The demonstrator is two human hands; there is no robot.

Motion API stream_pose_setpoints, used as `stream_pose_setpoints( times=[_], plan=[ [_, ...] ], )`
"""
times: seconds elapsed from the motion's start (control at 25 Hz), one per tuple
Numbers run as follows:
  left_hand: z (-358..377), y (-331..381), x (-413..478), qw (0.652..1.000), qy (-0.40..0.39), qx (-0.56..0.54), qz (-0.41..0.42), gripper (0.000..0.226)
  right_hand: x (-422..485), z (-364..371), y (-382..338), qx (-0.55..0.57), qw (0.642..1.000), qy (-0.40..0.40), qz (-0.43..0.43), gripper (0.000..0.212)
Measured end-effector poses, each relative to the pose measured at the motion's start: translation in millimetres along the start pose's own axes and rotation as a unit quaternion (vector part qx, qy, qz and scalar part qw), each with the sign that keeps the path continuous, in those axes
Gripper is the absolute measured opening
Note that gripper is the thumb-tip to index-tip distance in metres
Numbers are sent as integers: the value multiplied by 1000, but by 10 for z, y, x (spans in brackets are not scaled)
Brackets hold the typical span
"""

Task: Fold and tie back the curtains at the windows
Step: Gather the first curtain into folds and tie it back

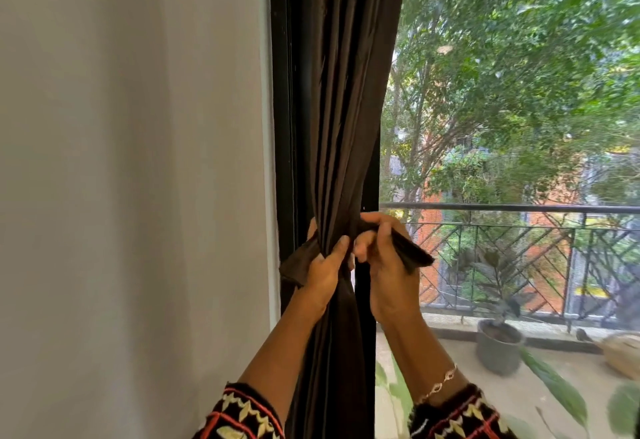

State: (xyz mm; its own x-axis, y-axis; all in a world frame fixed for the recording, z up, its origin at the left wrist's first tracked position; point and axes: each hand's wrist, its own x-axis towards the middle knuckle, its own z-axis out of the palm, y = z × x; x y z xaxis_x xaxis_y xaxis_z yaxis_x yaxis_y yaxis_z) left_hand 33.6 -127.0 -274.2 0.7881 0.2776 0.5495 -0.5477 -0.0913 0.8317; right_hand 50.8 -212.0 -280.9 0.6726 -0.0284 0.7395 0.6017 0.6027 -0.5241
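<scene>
A dark brown curtain (341, 99) hangs gathered into a narrow bunch against the black window frame (284, 126). A matching brown tie-back band (414, 253) wraps around the bunch at waist height. My left hand (323, 270) grips the band's left end with the thumb pressed onto the curtain's front. My right hand (381, 258) pinches the band's right end, which sticks out to the right. The part of the band behind the curtain is hidden.
A plain white wall (131, 178) fills the left. Through the mesh window, a balcony with a dark railing (519, 210), a grey potted plant (498, 345) and trees lies to the right.
</scene>
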Motion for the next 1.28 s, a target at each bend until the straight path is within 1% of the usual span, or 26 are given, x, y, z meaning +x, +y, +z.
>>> stream_pose_setpoints(
  times=[0.04, 0.12, 0.16, 0.2, 0.24, 0.28, 0.32, 0.36, 0.4, 0.44, 0.48, 0.52, 0.56, 0.6, 0.64, 0.72, 0.76, 0.8, 0.84, 0.88, 0.92, 1.0, 1.04, 1.16, 1.24, 1.28],
  plan=[
    [6, -51, 6, 999, 4, 27, 36, 50, -49, 29, -18, -21, 999, -14, -26, 24],
    [17, -125, -35, 996, -7, 20, 82, 61, -96, 34, -24, -61, 995, -58, -48, 18],
    [20, -175, -52, 996, -20, 16, 84, 66, -111, 29, -35, -78, 992, -88, -50, 26],
    [23, -210, -76, 996, -27, -8, 84, 78, -124, 19, -39, -93, 988, -118, -46, 42],
    [6, -211, -104, 993, -52, -81, 61, 92, -145, 19, -54, -103, 982, -150, -40, 59],
    [5, -228, -126, 990, -65, -108, 60, 92, -158, 13, -62, -116, 976, -179, -41, 71],
    [-41, -270, -97, 988, -75, -112, 69, 64, -162, 4, -63, -136, 969, -200, -46, 76],
    [-44, -256, -85, 994, -59, -61, 69, 31, -149, -16, -57, -159, 962, -213, -54, 77],
    [-57, -191, -133, 994, -56, -5, 94, 23, -128, -38, -56, -179, 957, -218, -61, 75],
    [-54, -111, -229, 988, -75, 55, 125, 28, -115, -58, -56, -197, 954, -216, -64, 73],
    [-70, -97, -293, 984, -91, 71, 136, 37, -105, -79, -51, -215, 952, -209, -68, 71],
    [-113, -178, -304, 970, -97, 113, 190, 50, -108, -96, -53, -236, 949, -196, -74, 70],
    [-155, -233, -318, 960, -124, 145, 206, 58, -111, -110, -54, -257, 945, -181, -85, 70],
    [-176, -240, -357, 961, -148, 140, 188, 60, -117, -118, -55, -275, 942, -167, -95, 69],
    [-198, -249, -390, 964, -141, 133, 181, 58, -114, -121, -49, -284, 941, -155, -102, 68],
    [-196, -165, -420, 980, -15, 108, 169, 49, -88, -131, -27, -295, 939, -138, -111, 65],
    [-196, -88, -421, 977, 58, 102, 179, 41, -83, -135, -9, -302, 936, -136, -119, 62],
    [-187, 31, -408, 964, 115, 112, 211, 32, -88, -137, 6, -315, 931, -136, -128, 58],
    [-168, 163, -367, 950, 131, 129, 254, 24, -101, -139, 21, -333, 924, -134, -136, 52],
    [-134, 309, -319, 940, 112, 152, 285, 21, -107, -145, 41, -354, 915, -127, -142, 47],
    [-90, 458, -266, 936, 75, 185, 291, 23, -114, -152, 57, -377, 907, -115, -146, 43],
    [32, 681, -177, 925, 4, 293, 241, 27, -119, -174, 95, -412, 894, -95, -152, 39],
    [93, 729, -133, 907, -22, 363, 211, 29, -120, -180, 107, -423, 888, -89, -155, 37],
    [245, 763, -66, 839, -57, 519, 152, 33, -135, -178, 79, -450, 873, -68, -176, 23],
    [306, 760, -36, 822, -54, 551, 137, 26, -153, -170, 40, -457, 864, -68, -200, 24],
    [317, 759, -23, 824, -54, 550, 128, 22, -163, -172, 24, -457, 860, -72, -213, 23]
  ],
)
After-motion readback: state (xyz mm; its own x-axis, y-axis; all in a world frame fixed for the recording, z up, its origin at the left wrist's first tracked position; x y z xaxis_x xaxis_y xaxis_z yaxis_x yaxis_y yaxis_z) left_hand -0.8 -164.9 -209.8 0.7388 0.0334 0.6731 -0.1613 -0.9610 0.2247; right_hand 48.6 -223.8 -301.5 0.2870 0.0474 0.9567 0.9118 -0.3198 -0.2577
